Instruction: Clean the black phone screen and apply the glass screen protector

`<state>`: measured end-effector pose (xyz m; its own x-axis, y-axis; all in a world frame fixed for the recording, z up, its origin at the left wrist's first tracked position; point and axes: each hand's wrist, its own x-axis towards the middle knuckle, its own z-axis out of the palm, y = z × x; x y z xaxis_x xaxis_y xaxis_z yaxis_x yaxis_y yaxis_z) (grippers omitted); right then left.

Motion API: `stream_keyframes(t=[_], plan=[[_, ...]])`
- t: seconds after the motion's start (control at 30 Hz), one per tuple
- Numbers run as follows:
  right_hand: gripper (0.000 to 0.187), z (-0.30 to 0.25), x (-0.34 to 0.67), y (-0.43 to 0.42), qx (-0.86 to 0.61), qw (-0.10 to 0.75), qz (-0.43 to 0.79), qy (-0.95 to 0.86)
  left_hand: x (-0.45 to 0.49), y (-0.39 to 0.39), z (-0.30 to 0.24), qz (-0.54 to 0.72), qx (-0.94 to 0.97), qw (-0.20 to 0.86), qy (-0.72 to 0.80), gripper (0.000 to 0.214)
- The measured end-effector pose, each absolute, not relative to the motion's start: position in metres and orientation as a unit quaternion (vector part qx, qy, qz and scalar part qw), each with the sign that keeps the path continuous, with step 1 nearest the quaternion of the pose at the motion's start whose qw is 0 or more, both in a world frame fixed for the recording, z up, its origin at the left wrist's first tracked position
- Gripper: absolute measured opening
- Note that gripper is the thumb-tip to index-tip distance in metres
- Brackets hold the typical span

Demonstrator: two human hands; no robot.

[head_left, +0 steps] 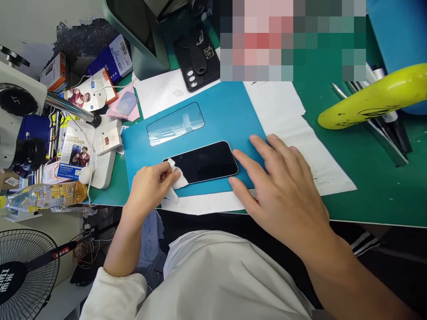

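Observation:
A smartphone (207, 162) with a dark screen lies face up on a blue mat (230, 111). Pinched in my left hand (148, 184) is a white tissue (178, 178), pressed to the phone's left end. My right hand (280, 191) is spread at the phone's right end, thumb and index fingertip close to its edge; whether they touch it I cannot tell. Just beyond the phone rests a clear glass screen protector (175, 124) with a black border.
White paper (280, 102) sticks out from under the mat. Behind it lies a black phone case (196, 58) with small parts on it. A yellow-green handle-like object (373, 95) and pens are at right. Boxes, a bottle (50, 195) and a microscope (20, 106) crowd the left.

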<state>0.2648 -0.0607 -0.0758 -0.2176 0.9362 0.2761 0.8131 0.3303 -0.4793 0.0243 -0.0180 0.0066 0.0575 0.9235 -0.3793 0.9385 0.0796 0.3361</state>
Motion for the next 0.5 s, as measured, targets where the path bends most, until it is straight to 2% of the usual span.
stream_keyframes(t=[0.5], plan=[[0.053, -0.0772, 0.2652, -0.0609, -0.568, 0.273, 0.123, -0.766, 0.025, -0.0181, 0.0051, -0.021, 0.691, 0.271, 0.67, 0.039]])
